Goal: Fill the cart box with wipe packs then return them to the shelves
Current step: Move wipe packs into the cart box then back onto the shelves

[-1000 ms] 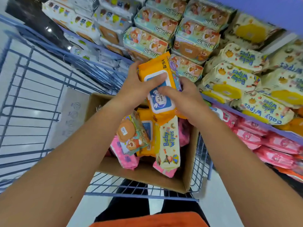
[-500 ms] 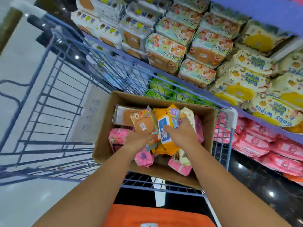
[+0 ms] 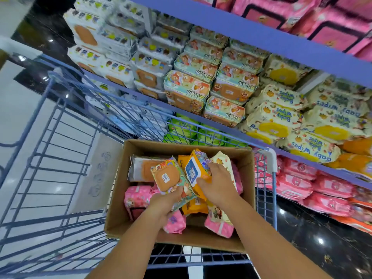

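Note:
A cardboard box sits in the near right corner of a blue wire cart and holds several wipe packs. My left hand grips the lower end of a teal bear-print pack with an orange lid. My right hand holds an orange pack with a blue-and-white lid, tilted inside the box. Pink packs, a cream "Baby Wipes" pack and a white pack with an orange lid lie around them in the box.
Purple-edged shelves rise to the right of the cart. They carry white packs, teal bear packs, cream packs, green packs and pink packs. A flattened carton leans inside the cart's left part. The floor is glossy.
The orange pack went from raised in front of the shelf down into the box. My left hand left it and took hold of the teal bear pack. The view tilted upward.

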A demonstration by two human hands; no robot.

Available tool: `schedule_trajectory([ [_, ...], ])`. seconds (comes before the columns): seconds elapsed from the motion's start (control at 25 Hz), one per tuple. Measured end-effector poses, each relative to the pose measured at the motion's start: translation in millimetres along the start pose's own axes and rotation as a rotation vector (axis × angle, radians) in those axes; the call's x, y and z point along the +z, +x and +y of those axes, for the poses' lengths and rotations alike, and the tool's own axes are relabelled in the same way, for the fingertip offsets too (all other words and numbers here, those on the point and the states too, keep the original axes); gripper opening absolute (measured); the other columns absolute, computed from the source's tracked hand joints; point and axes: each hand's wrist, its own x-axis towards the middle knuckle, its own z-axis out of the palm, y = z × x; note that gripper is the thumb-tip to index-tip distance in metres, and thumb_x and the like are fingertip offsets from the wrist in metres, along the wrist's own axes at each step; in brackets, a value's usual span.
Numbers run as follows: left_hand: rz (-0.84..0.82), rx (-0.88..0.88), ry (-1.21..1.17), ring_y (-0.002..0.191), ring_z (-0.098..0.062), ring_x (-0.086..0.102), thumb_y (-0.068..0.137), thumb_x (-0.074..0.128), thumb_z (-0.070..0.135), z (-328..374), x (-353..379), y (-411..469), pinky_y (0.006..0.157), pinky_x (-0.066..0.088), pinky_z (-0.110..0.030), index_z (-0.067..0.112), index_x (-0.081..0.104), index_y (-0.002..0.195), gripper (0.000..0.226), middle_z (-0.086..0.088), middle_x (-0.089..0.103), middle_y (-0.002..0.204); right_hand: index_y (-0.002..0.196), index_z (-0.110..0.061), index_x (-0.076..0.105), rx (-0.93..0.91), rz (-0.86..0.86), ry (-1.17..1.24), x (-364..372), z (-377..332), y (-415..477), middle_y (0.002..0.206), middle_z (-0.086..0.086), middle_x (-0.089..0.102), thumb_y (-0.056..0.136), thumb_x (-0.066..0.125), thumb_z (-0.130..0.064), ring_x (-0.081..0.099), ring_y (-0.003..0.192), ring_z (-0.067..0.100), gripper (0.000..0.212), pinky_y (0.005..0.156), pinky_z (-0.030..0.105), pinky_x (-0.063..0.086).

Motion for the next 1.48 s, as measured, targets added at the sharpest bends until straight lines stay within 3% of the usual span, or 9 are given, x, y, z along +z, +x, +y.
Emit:
schedule_trajectory([
  [0.16,-0.076,-0.030,-0.069,0.070,-0.013,0.070,0.092,0.074,0.031,24.6,-29.6,-27.9,0.047,0.053,-0.023,0.014,0.069,0.096,0.018,-0.002,0.078,0.085,0.144,-0.013,0.046,-0.116,0.109,-0.070,2.6,-17.8,-17.4,0.150,0.007,0.041,0.088,0.065,-0.043,0.033,0.140,0.027,0.066,0.118,0.040,0.028],
  [0.32,-0.055,0.094,-0.004,0.081,-0.013,0.073,0.090,0.075,0.033,30.2,-43.0,-61.8,0.063,0.055,-0.026,0.014,0.071,0.103,0.023,-0.003,0.079,0.095,0.143,-0.014,0.047,-0.235,0.105,0.014,2.1,-47.5,-27.2,0.143,0.004,0.047,0.090,0.064,-0.042,0.037,0.136,0.023,0.062,0.111,0.035,0.031],
  [0.48,-0.119,0.290,0.056,0.088,-0.011,0.077,0.093,0.072,0.029,28.9,-60.9,-113.9,0.077,0.057,-0.026,0.016,0.075,0.110,0.022,-0.001,0.081,0.102,0.153,-0.022,0.034,0.033,-0.118,0.444,-12.6,-78.8,-31.7,0.149,-0.002,0.045,0.086,0.068,-0.057,0.047,0.134,0.019,0.083,0.106,0.036,0.043],
  [0.64,0.036,0.661,0.347,0.088,0.005,0.072,0.090,0.075,0.035,22.9,-54.5,-161.5,0.084,0.058,-0.026,0.035,0.075,0.105,0.014,0.022,0.078,0.094,0.143,-0.025,0.044,0.140,-0.381,0.923,-31.7,-86.9,-40.3,0.117,-0.002,0.070,0.082,0.081,-0.037,0.074,0.097,0.018,0.072,0.077,0.034,0.060],
  [0.88,0.056,0.955,0.568,0.125,0.005,0.052,0.081,0.055,0.080,42.1,-4.9,-177.4,0.097,0.049,-0.019,0.054,0.040,0.146,0.071,0.027,0.053,0.135,0.134,-0.014,0.057,0.068,-0.294,1.374,-79.1,-53.0,-40.0,0.122,0.016,0.072,0.075,0.075,-0.025,0.071,0.105,0.032,0.063,0.087,0.044,0.059],
  [1.0,-0.253,0.728,0.215,0.116,0.002,0.064,0.062,0.087,0.062,69.1,16.2,-184.3,0.087,0.059,-0.026,0.062,0.048,0.136,0.084,0.023,0.061,0.134,0.137,-0.008,0.053,0.040,-0.232,1.531,-98.1,-40.5,-49.1,0.128,0.020,0.067,0.062,0.089,-0.023,0.069,0.109,0.032,0.085,0.094,0.047,0.057],
  [1.08,-0.230,0.741,0.144,0.113,-0.012,0.069,0.042,0.095,0.051,83.3,22.5,-178.9,0.079,0.063,-0.034,0.057,0.056,0.131,0.097,0.010,0.065,0.130,0.137,-0.005,0.053,-0.010,-0.222,1.579,-109.7,-31.3,-57.4,0.132,0.022,0.065,0.049,0.098,-0.025,0.066,0.116,0.034,0.101,0.097,0.047,0.055],
  [1.32,-0.289,0.810,0.079,0.133,-0.035,0.054,0.029,0.102,0.054,119.9,18.4,-189.1,0.095,0.057,-0.055,0.063,0.055,0.129,0.111,-0.003,0.052,0.149,0.132,-0.014,0.053,-0.141,-0.136,1.444,-166.2,-6.0,-84.2,0.145,0.013,0.053,0.050,0.098,-0.045,0.054,0.131,0.029,0.099,0.102,0.041,0.048],
  [1.48,-0.384,0.913,0.328,0.118,-0.023,0.068,0.038,0.103,0.043,146.1,18.6,-208.7,0.089,0.061,-0.044,0.063,0.049,0.134,0.112,0.005,0.061,0.138,0.143,-0.062,0.028,-0.312,0.149,0.614,-226.8,-12.5,-109.8,0.155,-0.035,0.025,0.047,0.087,-0.069,0.028,0.140,-0.011,0.112,0.110,0.035,0.034],
])
